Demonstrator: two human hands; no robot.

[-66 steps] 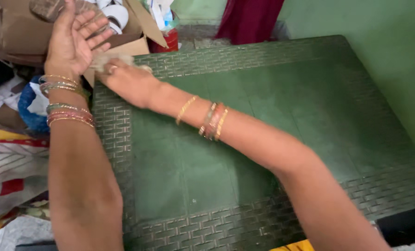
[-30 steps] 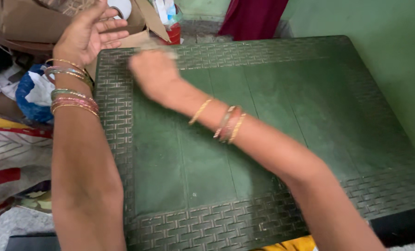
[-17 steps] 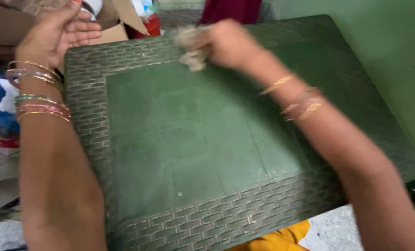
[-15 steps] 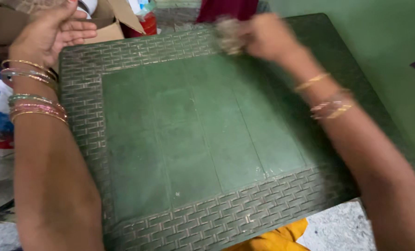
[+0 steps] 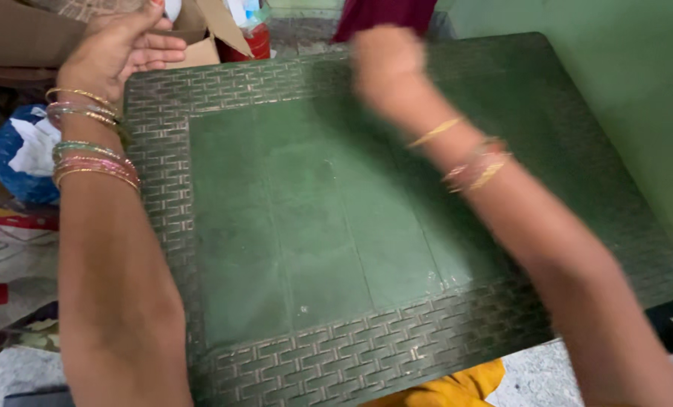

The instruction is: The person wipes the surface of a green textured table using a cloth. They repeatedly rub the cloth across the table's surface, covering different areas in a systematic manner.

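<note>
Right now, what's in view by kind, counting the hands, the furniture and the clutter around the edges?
Hands: 2 (left hand, right hand)
Green table: 1
Cardboard box: 1
Red container: 1
Blue-and-white bag: 1
Yellow cloth: 1
Total: 7

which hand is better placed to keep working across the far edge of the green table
Right. The right hand is over the far woven border of the table; the left hand is at the far-left corner by the cardboard box.
</note>
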